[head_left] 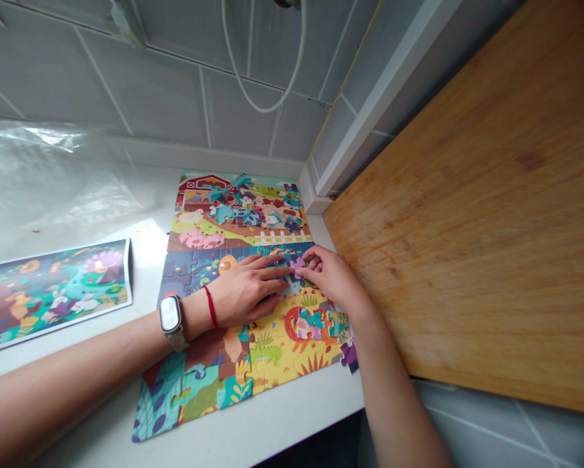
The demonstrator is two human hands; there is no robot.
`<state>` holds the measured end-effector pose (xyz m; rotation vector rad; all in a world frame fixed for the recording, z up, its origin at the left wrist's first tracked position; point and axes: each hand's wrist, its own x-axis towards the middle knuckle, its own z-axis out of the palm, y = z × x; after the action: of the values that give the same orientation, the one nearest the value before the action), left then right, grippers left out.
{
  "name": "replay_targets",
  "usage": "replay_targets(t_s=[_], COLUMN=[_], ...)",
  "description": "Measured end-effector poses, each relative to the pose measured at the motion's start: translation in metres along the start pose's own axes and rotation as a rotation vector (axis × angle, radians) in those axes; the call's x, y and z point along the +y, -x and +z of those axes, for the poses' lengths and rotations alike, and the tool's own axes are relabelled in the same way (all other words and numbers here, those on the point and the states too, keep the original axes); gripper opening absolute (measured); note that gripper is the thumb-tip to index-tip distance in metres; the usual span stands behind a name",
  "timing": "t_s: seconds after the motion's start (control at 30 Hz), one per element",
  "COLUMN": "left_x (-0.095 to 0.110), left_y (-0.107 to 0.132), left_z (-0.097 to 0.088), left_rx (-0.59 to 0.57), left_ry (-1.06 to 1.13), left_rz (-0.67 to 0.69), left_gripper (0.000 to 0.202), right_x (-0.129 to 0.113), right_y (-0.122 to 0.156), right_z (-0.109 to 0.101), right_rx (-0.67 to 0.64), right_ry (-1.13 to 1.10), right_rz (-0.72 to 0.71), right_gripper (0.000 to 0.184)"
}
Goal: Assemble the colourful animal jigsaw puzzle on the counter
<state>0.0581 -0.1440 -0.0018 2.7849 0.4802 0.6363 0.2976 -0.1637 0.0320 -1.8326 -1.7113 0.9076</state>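
Note:
My left hand (pixel 253 286) lies with fingers stretched out over the dark, night-coloured puzzle pieces (pixel 177 266). A watch and a red string circle that wrist. Just beyond its fingertips, my right hand (pixel 328 273) pinches a purple puzzle piece (pixel 297 267) against the puzzle. Farther back is the farm picture (pixel 199 227), with a red barn and loose pieces lying on it. Nearer to me is a yellow section (pixel 272 374) with a lion and a crocodile, where several loose pieces rest. Below my right wrist, a dark purple piece (pixel 349 356) sits at the edge, partly hidden.
A printed picture sheet (pixel 58 292) with rabbits lies at the left on the white counter (pixel 292 419). Clear plastic wrap (pixel 52 175) is behind it. A wooden board (pixel 491 214) stands close on the right. A white cable (pixel 265 107) hangs before the tiled wall.

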Motion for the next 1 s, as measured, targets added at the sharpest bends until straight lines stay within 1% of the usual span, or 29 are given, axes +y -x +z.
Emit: replay_targets(t_s=[0.3,0.4,0.47,0.5,0.57,0.63,0.7,0.8,0.9,1.0], left_x=[0.0,0.0,0.0,0.0,0.0,0.001,0.001,0.001,0.002,0.002], left_y=[0.0,0.0,0.0,0.0,0.0,0.0,0.0,-0.001,-0.001,-0.001], left_z=[0.0,0.0,0.0,0.0,0.0,-0.001,-0.001,-0.002,-0.003,-0.003], left_rx=[0.019,0.025,0.028,0.029,0.03,0.032,0.039,0.048,0.053,0.058], left_ry=[0.032,0.035,0.04,0.043,0.047,0.05,0.052,0.05,0.051,0.061], left_rz=[-0.013,-0.011,-0.008,-0.009,-0.009,-0.008,-0.003,0.004,0.011,0.008], left_gripper=[0.026,0.026,0.025,0.025,0.026,0.026,0.026,0.027,0.028,0.027], right_x=[0.007,0.005,0.003,0.002,0.003,0.006,0.01,0.015,0.017,0.019], right_y=[0.001,0.001,0.001,0.0,-0.002,-0.006,-0.009,-0.014,-0.017,-0.018], right_z=[0.002,-0.001,-0.005,-0.007,-0.01,-0.012,-0.011,-0.009,-0.008,-0.008], right_rx=[0.024,0.02,0.078,0.13,0.238,0.287,0.275,0.228,0.198,0.197], right_ry=[0.055,0.092,0.145,0.172,0.209,0.224,0.225,0.202,0.17,0.102], right_rz=[-0.016,-0.056,-0.114,-0.145,-0.202,-0.235,-0.233,-0.176,-0.13,-0.105], right_gripper=[0.02,0.015,0.008,0.009,0.022,0.033,0.038,0.042,0.042,0.041])
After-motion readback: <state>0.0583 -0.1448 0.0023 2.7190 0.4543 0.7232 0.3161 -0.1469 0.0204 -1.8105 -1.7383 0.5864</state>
